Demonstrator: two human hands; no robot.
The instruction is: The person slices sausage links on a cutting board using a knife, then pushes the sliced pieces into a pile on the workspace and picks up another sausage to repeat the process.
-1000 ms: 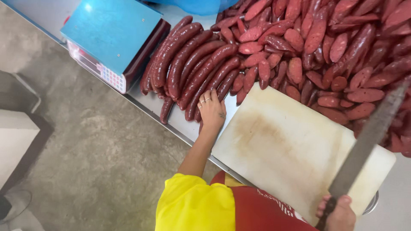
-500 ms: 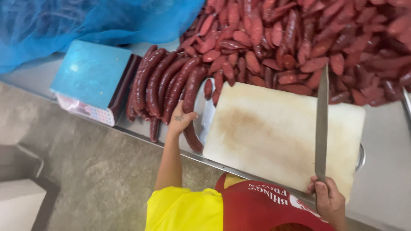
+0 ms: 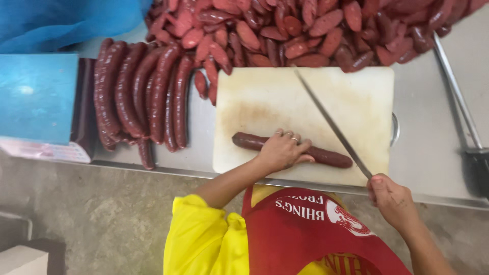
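tabletop (image 3: 433, 147): stainless steel, grey, dull sheen, runs left to right across the scene; near edge is a straight metal lip
floor (image 3: 102, 219): bare concrete, mottled grey-brown, stained, fills the near left
near-left corner: pale boxy object (image 3: 20, 259) on the floor, dark gap beside it
far left: blue plastic sheeting (image 3: 66, 20), crumpled, translucent
light: even, soft, no hard shadows; source not visible
walls, windows: not in view

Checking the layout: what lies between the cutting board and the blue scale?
In the head view, whole sausages lie side by side between the cutting board and blue scale.
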